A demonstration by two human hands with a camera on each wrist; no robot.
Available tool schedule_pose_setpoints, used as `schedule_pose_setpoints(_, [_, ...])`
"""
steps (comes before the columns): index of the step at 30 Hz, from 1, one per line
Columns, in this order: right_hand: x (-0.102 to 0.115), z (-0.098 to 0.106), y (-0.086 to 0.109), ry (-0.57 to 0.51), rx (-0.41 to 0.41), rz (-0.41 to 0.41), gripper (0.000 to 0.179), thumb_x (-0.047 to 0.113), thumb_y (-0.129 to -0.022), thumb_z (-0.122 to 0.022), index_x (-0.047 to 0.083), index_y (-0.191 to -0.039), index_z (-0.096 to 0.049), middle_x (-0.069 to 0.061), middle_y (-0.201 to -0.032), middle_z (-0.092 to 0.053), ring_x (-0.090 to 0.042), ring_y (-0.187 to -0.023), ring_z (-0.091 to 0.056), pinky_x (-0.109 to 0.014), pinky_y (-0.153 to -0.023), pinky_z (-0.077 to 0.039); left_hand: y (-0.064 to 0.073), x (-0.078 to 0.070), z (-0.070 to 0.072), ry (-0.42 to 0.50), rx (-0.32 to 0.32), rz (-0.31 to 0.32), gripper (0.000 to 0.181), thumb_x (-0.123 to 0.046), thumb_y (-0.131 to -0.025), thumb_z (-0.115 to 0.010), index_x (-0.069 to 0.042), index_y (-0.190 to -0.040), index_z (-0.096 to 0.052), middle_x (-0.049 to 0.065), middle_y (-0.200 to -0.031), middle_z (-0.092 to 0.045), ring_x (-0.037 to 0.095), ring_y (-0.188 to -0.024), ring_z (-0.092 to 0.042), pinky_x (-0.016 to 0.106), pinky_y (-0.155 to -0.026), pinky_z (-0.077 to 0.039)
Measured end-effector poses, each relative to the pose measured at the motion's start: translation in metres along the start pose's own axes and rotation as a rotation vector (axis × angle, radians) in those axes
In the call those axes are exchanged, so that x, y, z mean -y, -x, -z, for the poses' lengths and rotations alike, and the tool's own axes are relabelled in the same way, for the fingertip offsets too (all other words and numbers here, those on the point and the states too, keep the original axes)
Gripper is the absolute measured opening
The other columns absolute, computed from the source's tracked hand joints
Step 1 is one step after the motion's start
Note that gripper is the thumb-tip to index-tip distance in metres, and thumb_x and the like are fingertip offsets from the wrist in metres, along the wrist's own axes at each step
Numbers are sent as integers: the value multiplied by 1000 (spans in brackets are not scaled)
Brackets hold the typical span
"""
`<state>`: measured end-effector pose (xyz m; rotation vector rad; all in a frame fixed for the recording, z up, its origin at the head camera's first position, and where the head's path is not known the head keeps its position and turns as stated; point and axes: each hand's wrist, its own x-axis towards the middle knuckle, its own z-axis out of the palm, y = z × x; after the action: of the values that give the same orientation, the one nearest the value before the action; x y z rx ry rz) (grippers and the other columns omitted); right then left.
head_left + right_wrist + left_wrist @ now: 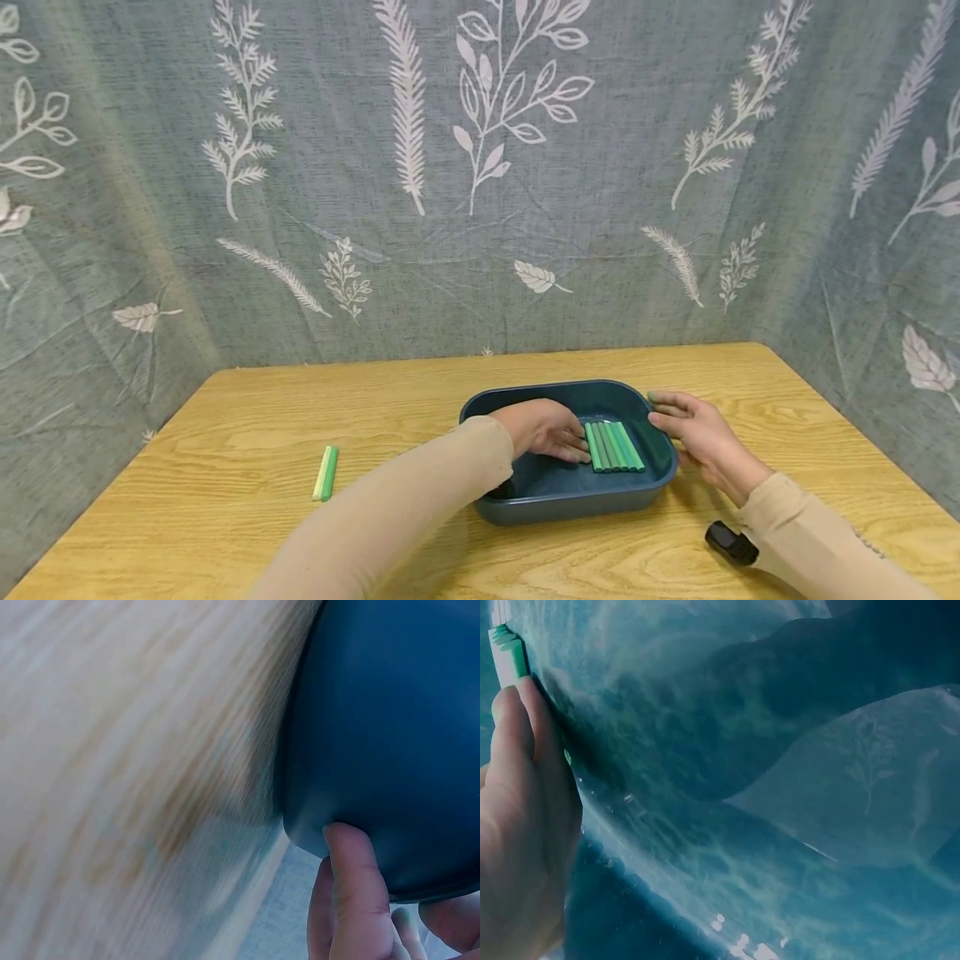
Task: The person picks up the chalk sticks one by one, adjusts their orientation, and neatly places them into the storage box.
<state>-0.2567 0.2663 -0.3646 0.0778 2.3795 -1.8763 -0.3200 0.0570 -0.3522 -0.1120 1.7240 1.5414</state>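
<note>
A dark blue oblong tub [562,504] stands on the table. Inside it, several green chalk sticks [615,447] lie side by side in a row toward the right. My left hand [546,429] reaches into the tub, its loosely straight fingers at the row's left edge. In the left wrist view those fingers point at the green stick ends [514,660]. At the tub's right end is my right hand [697,433]. The right wrist view shows a finger [352,862] against the outer wall and the thumb [454,922] at the rim.
On the wooden table [405,400], left of the tub, lie a pale yellow stick [321,475] and a green stick [330,475] together. A grey-green curtain [337,167] with white leaves hangs behind. A black device [731,543] is at my right sleeve.
</note>
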Motion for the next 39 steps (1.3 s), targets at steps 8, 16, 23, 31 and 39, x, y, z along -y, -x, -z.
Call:
schedule_pose_setpoints(8, [-1, 1, 0, -1, -1, 11, 54, 15, -103, -50, -5, -148, -29, -30, -151, -27, -11, -100, -58, -27, -58, -54, 14, -13, 14, -12, 36, -3, 42, -1, -103, -45, 13, -142, -38, 32, -136, -48, 39, -125, -50, 37, -103, -44])
schedule_pose_setpoints(16, [-1, 2, 1, 4, -15, 1, 54, 17, -103, -51, -5, -148, -31, -29, -151, -27, -7, -97, -58, -27, -59, -55, 53, -33, 31, -29, 81, -104, 43, -5, -105, -42, 9, -145, -34, 28, -142, -43, 38, -129, -47, 39, -107, -39])
schedule_pose_setpoints(23, [1, -1, 0, 18, -7, -7, 54, 17, -103, -51, -4, -149, -29, -29, -152, -26, -16, -106, -57, -28, -60, -54, 91, -36, 55, -26, 84, -181, 45, -11, -106, -43, 3, -147, -34, 26, -144, -43, 36, -131, -46, 35, -104, -44])
schedule_pose_setpoints(31, [3, -3, -1, 18, 2, -9, 54, 15, -103, -50, -4, -149, -29, -29, -152, -26, -12, -99, -58, -26, -58, -54, 120, -6, 92, -21, 48, -256, 47, -11, -107, -38, 7, -148, -27, 31, -145, -38, 40, -132, -42, 22, -80, -55])
schedule_pose_setpoints(39, [2, -1, 1, 16, 24, 4, 54, 15, -104, -48, -5, -149, -27, -30, -152, -23, -8, -96, -59, -26, -59, -54, 140, 22, 115, 22, 26, -336, 50, -12, -106, -37, 10, -149, -22, 35, -146, -33, 42, -130, -44, 23, -83, -54])
